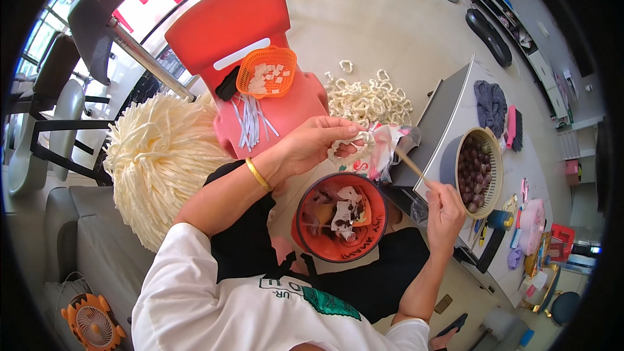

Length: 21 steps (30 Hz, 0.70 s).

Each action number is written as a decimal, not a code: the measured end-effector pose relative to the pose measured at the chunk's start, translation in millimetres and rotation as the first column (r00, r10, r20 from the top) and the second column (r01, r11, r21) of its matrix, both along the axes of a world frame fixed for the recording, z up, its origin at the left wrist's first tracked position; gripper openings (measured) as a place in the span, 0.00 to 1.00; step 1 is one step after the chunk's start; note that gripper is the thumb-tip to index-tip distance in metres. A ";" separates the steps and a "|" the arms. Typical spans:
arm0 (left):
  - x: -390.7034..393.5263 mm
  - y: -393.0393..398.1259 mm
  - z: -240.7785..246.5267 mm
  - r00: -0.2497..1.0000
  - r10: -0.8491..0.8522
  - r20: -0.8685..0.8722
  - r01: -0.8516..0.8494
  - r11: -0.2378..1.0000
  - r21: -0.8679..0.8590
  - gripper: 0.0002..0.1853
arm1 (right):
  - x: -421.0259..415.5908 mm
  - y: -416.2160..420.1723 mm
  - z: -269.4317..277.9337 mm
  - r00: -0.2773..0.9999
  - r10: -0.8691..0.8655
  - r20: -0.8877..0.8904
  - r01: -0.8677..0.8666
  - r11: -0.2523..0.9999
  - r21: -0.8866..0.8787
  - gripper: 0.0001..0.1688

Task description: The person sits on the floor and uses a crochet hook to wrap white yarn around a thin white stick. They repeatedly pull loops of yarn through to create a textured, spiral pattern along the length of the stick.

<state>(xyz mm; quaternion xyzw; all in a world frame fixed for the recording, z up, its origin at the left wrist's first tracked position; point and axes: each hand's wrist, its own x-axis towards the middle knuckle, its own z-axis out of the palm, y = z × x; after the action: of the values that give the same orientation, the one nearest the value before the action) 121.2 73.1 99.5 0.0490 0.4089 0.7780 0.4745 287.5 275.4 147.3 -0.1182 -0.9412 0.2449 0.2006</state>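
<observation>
My left hand (336, 139) pinches a cream ruffled fabric ring (352, 156), possibly a hair scrunchie, between thumb and fingers. In my right hand (446, 209) is a thin wooden stick (409, 163), angled towards the ring; its tip looks blurred. Below both hands, a red bin (301, 224) between my legs holds paper scraps and other waste. Beyond my left hand, many similar cream rings lie in a loose pile (370, 100) on the floor. A crumpled printed plastic bag (382, 148) lies between that pile and the bin.
Ahead, a red and pink plastic chair (297, 117) carries an orange basket (243, 90) of small pale squares and several white strips (248, 124). A big bundle of cream strips (156, 165) stands at left. On the right-hand table (507, 175) sits a basin of grapes (473, 173).
</observation>
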 end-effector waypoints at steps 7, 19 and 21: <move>-1.2 -2.1 -2.2 0.996 -0.013 -0.086 0.012 1.000 -0.020 0.10 | -0.1 -3.7 -2.7 0.999 -0.041 0.028 0.034 0.979 0.202 0.09; 1.8 0.3 -9.4 0.809 -0.015 -0.587 -0.111 0.978 -0.178 0.12 | -0.9 -13.3 -2.2 0.995 -0.086 0.059 0.061 0.938 0.341 0.09; 0.3 0.4 -12.3 0.713 -0.055 -0.699 -0.130 0.969 -0.209 0.12 | -2.3 -18.8 -2.2 0.996 -0.075 0.054 0.049 0.926 0.373 0.10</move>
<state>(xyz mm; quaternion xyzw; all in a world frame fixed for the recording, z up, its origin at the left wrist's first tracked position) 121.5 73.6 87.2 0.2728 0.6509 0.6548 0.2704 285.2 256.6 145.0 -0.1160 -0.9725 0.0518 0.1953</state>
